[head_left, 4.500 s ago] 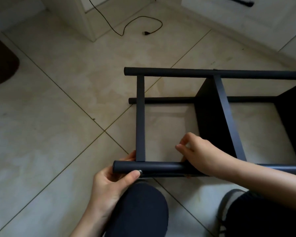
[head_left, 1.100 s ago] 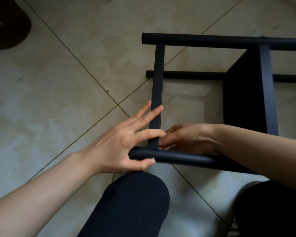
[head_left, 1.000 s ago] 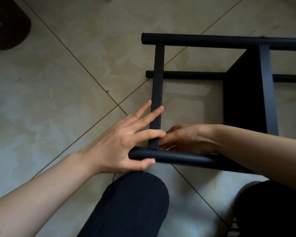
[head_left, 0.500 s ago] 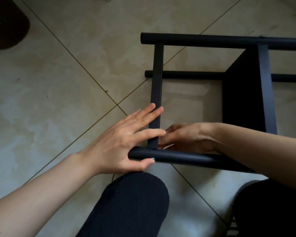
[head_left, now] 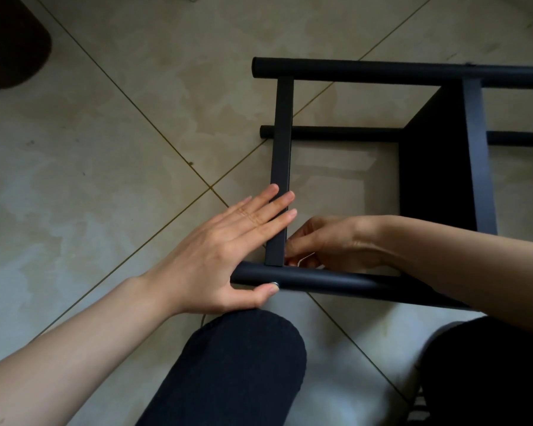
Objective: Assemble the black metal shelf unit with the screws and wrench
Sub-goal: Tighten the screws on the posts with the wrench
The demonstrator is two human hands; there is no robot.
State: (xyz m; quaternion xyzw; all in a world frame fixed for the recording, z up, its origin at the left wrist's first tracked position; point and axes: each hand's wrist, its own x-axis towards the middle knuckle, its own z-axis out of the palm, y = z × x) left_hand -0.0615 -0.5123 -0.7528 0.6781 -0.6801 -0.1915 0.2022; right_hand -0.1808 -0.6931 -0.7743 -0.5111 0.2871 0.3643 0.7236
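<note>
On the tile floor (head_left: 105, 149), the left hand (head_left: 216, 253) lies flat with straight fingers on the near end of the black shelf (head_left: 437, 167), thumb by a screw (head_left: 274, 283), while the right hand (head_left: 330, 244) pinches something tiny behind the bar.

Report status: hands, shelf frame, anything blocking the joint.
Left hand flat on flat black crossbar, thumb beside silver screw head on near round black tube. Right hand curled inside the joint; contents unclear. Nothing blocking.
</note>
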